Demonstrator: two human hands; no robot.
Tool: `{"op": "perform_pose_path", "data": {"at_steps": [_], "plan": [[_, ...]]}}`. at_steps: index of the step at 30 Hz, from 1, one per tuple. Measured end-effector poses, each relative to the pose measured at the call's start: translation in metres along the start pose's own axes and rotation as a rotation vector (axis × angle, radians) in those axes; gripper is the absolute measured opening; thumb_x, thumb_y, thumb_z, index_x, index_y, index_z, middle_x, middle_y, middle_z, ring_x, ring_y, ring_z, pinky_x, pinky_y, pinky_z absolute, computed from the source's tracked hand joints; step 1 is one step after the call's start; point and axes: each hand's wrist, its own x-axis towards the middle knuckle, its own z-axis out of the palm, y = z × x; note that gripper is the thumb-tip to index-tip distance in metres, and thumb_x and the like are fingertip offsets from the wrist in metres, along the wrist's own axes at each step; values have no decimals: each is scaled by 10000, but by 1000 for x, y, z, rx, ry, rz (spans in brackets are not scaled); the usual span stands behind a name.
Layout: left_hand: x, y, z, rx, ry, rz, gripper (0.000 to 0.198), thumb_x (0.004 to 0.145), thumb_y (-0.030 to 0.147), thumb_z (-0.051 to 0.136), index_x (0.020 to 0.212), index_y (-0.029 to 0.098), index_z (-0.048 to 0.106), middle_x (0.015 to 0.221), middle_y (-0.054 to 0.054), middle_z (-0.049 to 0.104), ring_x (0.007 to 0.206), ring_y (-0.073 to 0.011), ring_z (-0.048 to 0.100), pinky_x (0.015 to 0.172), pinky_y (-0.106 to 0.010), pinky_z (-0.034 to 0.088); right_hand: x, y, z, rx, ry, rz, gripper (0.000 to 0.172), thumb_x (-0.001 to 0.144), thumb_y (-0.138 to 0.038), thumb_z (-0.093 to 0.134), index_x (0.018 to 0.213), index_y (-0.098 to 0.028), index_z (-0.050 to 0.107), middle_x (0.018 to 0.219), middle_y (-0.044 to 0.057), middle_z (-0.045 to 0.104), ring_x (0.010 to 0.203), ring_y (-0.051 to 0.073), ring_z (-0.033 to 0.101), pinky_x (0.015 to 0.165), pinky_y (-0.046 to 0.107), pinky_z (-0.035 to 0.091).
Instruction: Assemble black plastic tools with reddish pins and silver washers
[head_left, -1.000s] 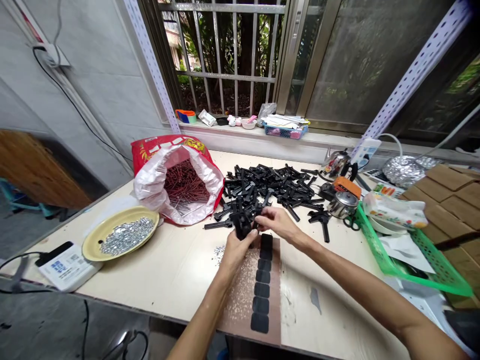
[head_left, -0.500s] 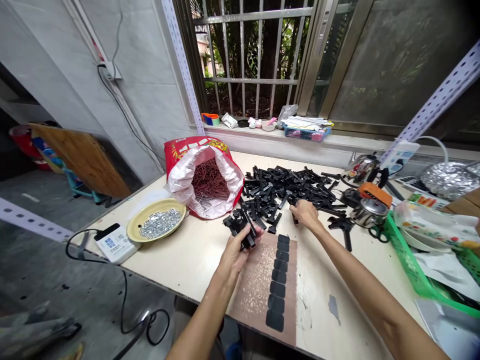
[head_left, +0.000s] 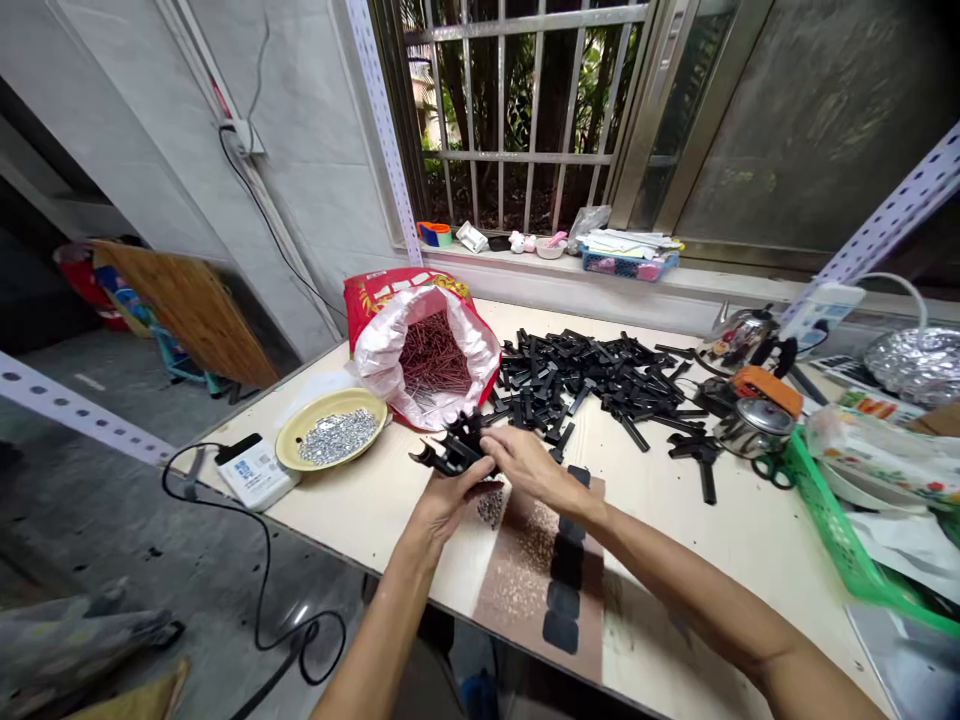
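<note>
In my left hand (head_left: 444, 500) is a bunch of black T-shaped plastic pieces (head_left: 450, 448), held together with their ends pointing left and up. My right hand (head_left: 525, 462) is closed against the right side of that bunch, its fingertips on the pieces. Just behind both hands lies a large loose pile of the same black pieces (head_left: 592, 375). A brown board (head_left: 517, 600) with a row of black rounded squares (head_left: 561, 632) lies under and in front of my right forearm. Small shiny bits (head_left: 491, 508) show just below the hands.
A red and white sack (head_left: 367, 355) of reddish-brown nails (head_left: 431, 355) lies open at the back. Left of it are a yellow dish (head_left: 289, 445) of small silvery pieces and a white box (head_left: 259, 475). A steel pot (head_left: 754, 425) and green basket (head_left: 832, 540) stand at right.
My right hand has come left from the pile to the bunch in my left hand. The left hand has shifted slightly left, and the view has turned a little.
</note>
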Motion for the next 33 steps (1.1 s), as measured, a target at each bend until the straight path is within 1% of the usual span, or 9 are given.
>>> {"op": "perform_pose_path", "data": {"at_steps": [3, 5, 8, 11, 15, 20, 25, 29, 33], "plan": [[-1, -2, -21, 51, 80, -7, 444, 507, 185, 845, 897, 130, 642, 834, -55, 672, 742, -189, 629, 597, -322, 575, 5, 9, 11, -157, -54, -109, 351, 963, -288, 330, 828, -173, 633, 887, 54, 577, 854, 151, 532, 758, 264, 418], [0, -8, -32, 21, 187, -20, 413, 449, 153, 857, 791, 119, 626, 744, -30, 643, 683, -163, 609, 598, -322, 577, 12, 28, 18, -330, -24, -111, 283, 945, -306, 391, 1041, -197, 634, 1080, 91, 563, 1013, 206, 496, 864, 341, 399], [3, -14, -43, -67, 313, 1, 384, 423, 117, 840, 721, 125, 598, 682, 5, 588, 640, -129, 568, 618, -341, 583, 28, 65, 24, -560, -83, -153, 430, 849, -367, 574, 1267, -287, 511, 1342, 83, 452, 1243, 327, 324, 989, 562, 250], [6, -13, -50, -99, 361, 33, 341, 454, 116, 807, 722, 126, 596, 672, 14, 552, 621, -110, 532, 598, -329, 579, 43, 100, 18, -677, -156, -215, 423, 847, -311, 588, 1261, -343, 505, 1339, 49, 482, 1284, 326, 297, 1003, 639, 127], [8, -9, -59, -60, 335, 69, 309, 524, 192, 797, 753, 122, 602, 735, -13, 564, 700, -138, 559, 623, -313, 569, 54, 126, -9, -769, -33, -223, 347, 881, -182, 524, 1195, -321, 578, 1171, 81, 604, 1152, 269, 462, 983, 520, 219], [11, -15, -67, -60, 361, 101, 314, 544, 234, 798, 749, 120, 589, 774, -20, 565, 726, -136, 566, 697, -311, 555, 79, 103, -12, -791, 35, -215, 193, 903, -260, 498, 986, -239, 671, 946, 118, 636, 945, 256, 504, 879, 442, 308], [9, -15, -62, -26, 359, 208, 286, 577, 208, 762, 774, 154, 562, 771, 9, 531, 667, -117, 534, 582, -285, 545, 131, 63, 58, -676, -157, -314, 201, 926, -235, 453, 974, -223, 648, 933, 76, 609, 926, 202, 484, 798, 321, 351], [5, -6, -65, 33, 357, 264, 288, 576, 144, 731, 792, 173, 542, 746, 37, 531, 570, -89, 525, 524, -244, 497, 155, 61, 100, -580, -170, -278, 177, 888, -135, 474, 844, -163, 643, 903, 77, 601, 877, 181, 513, 763, 287, 371], [4, -1, -80, -30, 334, 245, 219, 614, 173, 715, 759, 163, 552, 727, 27, 532, 611, -98, 532, 571, -245, 493, 151, 58, 88, -465, -34, -195, 190, 914, -146, 396, 971, -125, 576, 919, 93, 596, 860, 175, 545, 760, 287, 415]]}}
